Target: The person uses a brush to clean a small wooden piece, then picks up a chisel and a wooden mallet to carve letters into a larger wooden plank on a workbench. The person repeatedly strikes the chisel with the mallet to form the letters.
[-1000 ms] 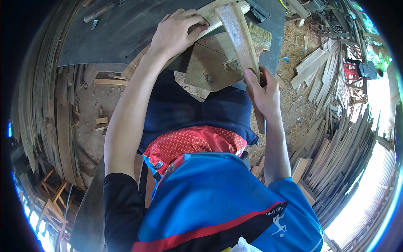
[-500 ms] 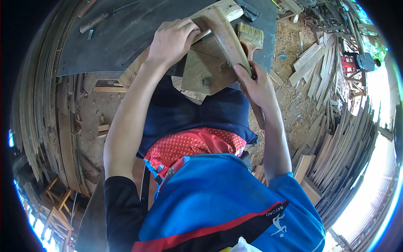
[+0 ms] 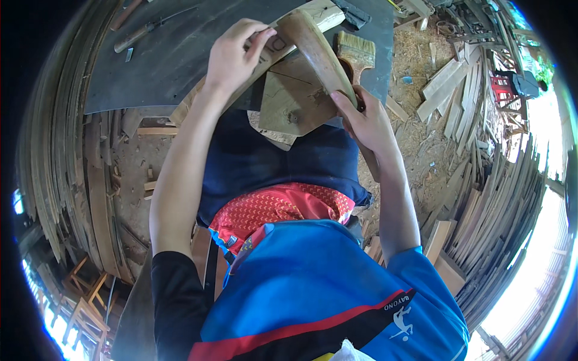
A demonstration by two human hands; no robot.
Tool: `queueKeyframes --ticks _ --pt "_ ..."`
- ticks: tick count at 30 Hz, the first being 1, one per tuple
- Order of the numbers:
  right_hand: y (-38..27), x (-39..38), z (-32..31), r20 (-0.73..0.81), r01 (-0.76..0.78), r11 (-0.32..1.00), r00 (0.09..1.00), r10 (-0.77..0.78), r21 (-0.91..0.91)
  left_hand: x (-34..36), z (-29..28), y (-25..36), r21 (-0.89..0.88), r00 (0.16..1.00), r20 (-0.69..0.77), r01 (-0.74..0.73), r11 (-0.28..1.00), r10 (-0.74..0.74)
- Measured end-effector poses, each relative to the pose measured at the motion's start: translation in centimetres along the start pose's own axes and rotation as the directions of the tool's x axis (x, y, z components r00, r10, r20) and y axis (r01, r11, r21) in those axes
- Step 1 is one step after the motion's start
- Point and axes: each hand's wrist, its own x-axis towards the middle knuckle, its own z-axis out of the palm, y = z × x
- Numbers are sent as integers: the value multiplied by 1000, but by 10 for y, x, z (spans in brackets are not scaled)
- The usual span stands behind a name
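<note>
My right hand is closed on a curved, bent piece of wood, its thumb lying along the top face. The wood's bend rests at the far end over a pale plank with dark markings. Close to that bend my left hand is raised, thumb and forefinger pinched together; what is between them, if anything, is too small to make out. Below the curved piece lies a flat, angular wooden board, partly over my lap. A wide bristle brush sits just right of the curved piece.
A dark sheet-topped table bears a wooden-handled tool at its far left. Stacked boards stand along the left. Wood strips and loose planks lie on the right, with shavings on the ground.
My left hand has let go of the curved wood's far end and drawn slightly left, uncovering the plank's markings. My right hand keeps its hold, nearly still.
</note>
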Motion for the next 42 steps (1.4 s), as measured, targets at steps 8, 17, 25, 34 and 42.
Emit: queueKeyframes --ticks 8,17,25,34,42 --pt "1 1 -3 9 2 999 1000 -2 -33 -3 2 -4 242 986 165 -2 970 -39" --pt "-3 0 -2 26 -2 1000 1000 2 -11 -6 0 -7 272 984 175 -23 962 -26" --pt "-3 -15 -1 -64 96 989 993 -103 -109 -11 3 4 356 995 104 -44 934 8" --pt "-7 -36 -9 -110 70 998 992 -69 3 -15 4 8 377 999 53 -25 926 6" --pt "-5 -38 -5 -82 93 994 992 -98 -56 -13 4 7 366 996 73 -67 928 44"
